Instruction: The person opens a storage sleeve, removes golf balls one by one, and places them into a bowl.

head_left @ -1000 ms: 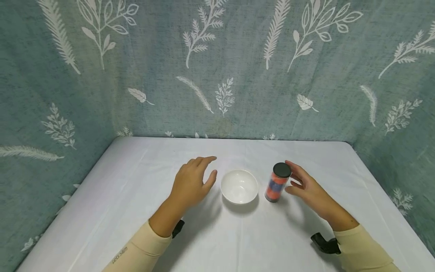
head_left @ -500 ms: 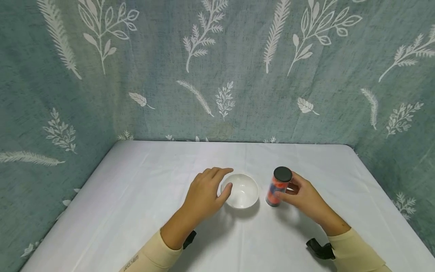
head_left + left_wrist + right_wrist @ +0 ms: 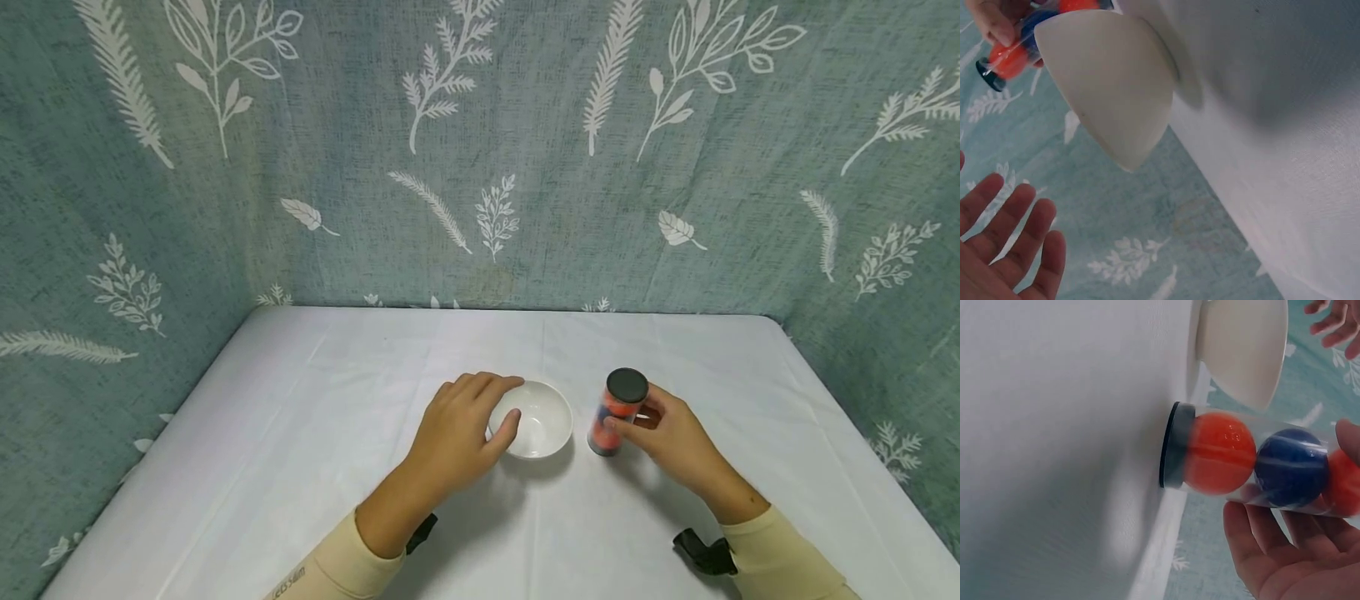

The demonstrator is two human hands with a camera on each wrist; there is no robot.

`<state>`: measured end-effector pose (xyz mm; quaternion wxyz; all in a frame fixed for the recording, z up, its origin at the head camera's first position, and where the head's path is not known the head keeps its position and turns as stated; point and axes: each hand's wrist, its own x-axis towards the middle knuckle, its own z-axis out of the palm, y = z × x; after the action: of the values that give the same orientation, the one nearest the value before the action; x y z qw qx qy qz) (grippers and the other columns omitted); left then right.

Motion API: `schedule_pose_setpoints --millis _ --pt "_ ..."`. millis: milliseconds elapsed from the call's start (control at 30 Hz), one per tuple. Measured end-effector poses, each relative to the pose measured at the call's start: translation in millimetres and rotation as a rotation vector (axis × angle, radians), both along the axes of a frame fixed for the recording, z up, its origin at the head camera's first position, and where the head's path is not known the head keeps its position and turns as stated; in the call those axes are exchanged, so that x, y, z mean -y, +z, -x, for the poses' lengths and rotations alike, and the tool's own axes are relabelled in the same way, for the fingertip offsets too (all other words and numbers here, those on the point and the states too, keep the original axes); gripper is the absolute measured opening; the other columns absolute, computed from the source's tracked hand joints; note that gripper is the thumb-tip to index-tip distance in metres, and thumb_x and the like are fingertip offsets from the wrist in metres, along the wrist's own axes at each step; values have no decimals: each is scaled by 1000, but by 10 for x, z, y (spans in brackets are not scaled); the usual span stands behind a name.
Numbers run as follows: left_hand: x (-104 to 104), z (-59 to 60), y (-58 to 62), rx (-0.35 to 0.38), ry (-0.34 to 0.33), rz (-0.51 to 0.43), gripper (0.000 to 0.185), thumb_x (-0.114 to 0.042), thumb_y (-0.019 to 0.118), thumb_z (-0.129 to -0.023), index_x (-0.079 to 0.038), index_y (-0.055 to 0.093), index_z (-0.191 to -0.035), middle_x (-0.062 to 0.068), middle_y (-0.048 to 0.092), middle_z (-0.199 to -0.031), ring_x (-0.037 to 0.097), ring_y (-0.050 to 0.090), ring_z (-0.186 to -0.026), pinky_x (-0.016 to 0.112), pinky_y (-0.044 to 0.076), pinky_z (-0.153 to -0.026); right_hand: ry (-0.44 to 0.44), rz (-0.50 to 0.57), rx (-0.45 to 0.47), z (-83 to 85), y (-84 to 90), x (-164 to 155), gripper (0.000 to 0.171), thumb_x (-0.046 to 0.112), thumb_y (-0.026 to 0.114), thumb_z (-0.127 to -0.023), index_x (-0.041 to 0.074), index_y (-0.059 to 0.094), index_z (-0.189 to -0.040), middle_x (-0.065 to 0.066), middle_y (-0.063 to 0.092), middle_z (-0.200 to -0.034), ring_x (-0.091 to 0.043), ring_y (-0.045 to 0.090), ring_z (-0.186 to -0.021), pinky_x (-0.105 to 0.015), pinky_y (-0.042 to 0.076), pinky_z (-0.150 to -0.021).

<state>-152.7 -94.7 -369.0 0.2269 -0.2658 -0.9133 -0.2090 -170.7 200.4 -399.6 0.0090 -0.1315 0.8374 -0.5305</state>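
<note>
A clear tube [image 3: 609, 423] with black end caps stands upright on the white cloth; in the right wrist view two orange balls and a blue ball [image 3: 1291, 467] show inside it. My right hand [image 3: 671, 429] holds the tube from the right, thumb on the near side and fingers on the other. Left of the tube sits a white bowl [image 3: 542, 421], with nothing seen inside. My left hand [image 3: 457, 429] hovers by the bowl's left side with its fingers spread. In the left wrist view those fingers [image 3: 1035, 228] are apart from the bowl.
A white cloth covers the table [image 3: 300, 433]. Behind it and along both sides hangs a green curtain [image 3: 337, 267] with white leaf patterns. A black strap mount [image 3: 705, 552] sits at the right wrist.
My left hand has moved right, up beside the bowl. The right hand has closed in on the tube and taken hold of it. Bowl and tube stand where they were.
</note>
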Motion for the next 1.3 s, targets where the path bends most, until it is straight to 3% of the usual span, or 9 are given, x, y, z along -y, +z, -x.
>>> schedule_pose_setpoints --millis 267,500,767,933,1100,1300 --pt "-36 -58 40 -75 -38 -12 32 -31 60 -96 -22 65 -127 -6 69 -110 15 63 -104 32 49 -82 -7 -90 -15 -91 105 8 45 27 78 -89 11 63 -128 -8 68 -122 -3 65 -105 -23 55 -89" --pt "-105 -176 109 -164 -135 -49 38 -39 50 -102 -20 61 -132 -4 66 -121 14 63 -108 30 49 -84 16 -156 -73 -220 196 48 39 32 79 -87 21 66 -122 4 70 -115 -7 67 -103 -27 55 -89" --pt "-162 -287 151 -210 -224 -47 49 -47 43 -104 -20 48 -144 0 57 -133 13 59 -115 30 49 -84 109 -144 -46 -380 298 153 33 34 80 -85 30 67 -116 13 72 -109 -11 67 -108 -31 54 -87" --pt "-197 -337 140 -212 -291 -18 53 -49 40 -104 -20 43 -148 2 52 -137 13 55 -120 31 49 -87 205 -132 -106 -473 298 210 35 31 81 -85 29 66 -116 15 71 -109 -8 66 -108 -30 54 -90" --pt "-237 -378 115 -255 -323 0 53 -52 32 -105 -21 45 -146 4 54 -135 15 58 -114 30 49 -85 313 -125 -141 -548 291 283 32 29 80 -86 31 65 -114 16 71 -101 -5 66 -101 -29 52 -93" --pt "-264 -401 108 -278 -363 4 51 -49 33 -106 -19 49 -144 3 58 -128 14 60 -112 27 47 -83 386 -109 -145 -592 286 341 24 30 79 -88 29 67 -108 14 69 -95 -5 64 -94 -26 52 -88"
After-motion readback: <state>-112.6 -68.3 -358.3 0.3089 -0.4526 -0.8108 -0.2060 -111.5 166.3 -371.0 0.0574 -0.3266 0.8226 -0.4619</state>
